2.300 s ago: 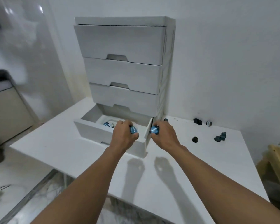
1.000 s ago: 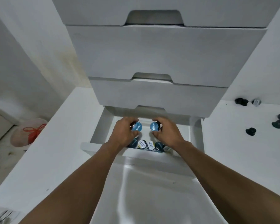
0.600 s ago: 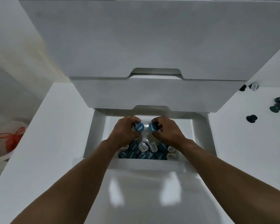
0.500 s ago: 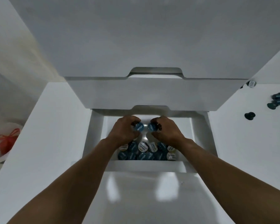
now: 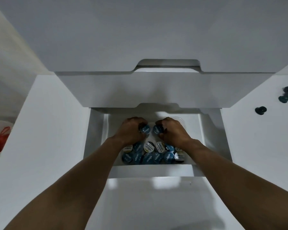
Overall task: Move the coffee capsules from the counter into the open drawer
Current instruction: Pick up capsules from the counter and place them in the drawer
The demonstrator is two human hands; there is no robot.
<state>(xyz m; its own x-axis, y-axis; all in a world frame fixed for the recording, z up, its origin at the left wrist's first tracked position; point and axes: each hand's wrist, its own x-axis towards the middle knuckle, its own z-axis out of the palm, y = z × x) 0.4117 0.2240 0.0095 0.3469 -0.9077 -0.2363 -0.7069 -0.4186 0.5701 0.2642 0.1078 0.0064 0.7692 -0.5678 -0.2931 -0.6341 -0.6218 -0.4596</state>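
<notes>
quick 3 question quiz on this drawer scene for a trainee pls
1. True or false: the left hand and the right hand each grip a capsule at the open drawer.
2. How many loose capsules show on the counter? A one, B three, C six.
3. Fill in: the pile of capsules in the drawer lies against its ___ wall, the one nearest the person.

Key: 1 true; 2 B; 3 front.
</notes>
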